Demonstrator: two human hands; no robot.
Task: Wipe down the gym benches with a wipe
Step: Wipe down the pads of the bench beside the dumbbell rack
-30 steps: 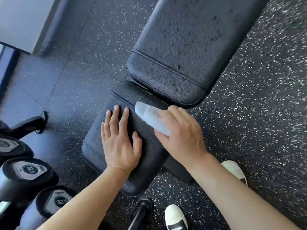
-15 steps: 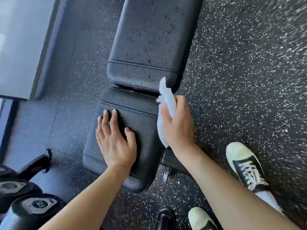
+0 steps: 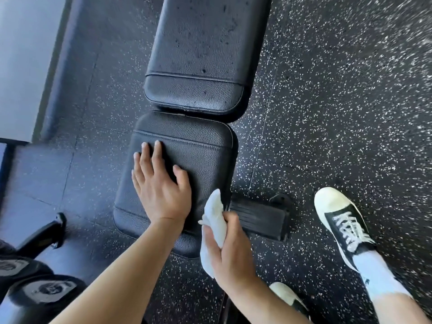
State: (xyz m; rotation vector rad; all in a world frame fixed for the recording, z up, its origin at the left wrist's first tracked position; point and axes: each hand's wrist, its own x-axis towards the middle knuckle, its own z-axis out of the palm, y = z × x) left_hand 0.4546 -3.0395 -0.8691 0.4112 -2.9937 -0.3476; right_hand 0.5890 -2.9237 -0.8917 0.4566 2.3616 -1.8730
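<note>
Both hands visible: left hand [image 3: 161, 190] flat on seat pad [image 3: 205, 160]; right hand [image 3: 230, 253] grips wipe [image 3: 214, 220].

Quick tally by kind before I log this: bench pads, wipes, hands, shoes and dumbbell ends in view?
Bench pads: 2, seat pad and back pad
Wipes: 1, wipe
Hands: 2, left hand, right hand
Shoes: 2
Dumbbell ends: 2
Total: 9
</note>
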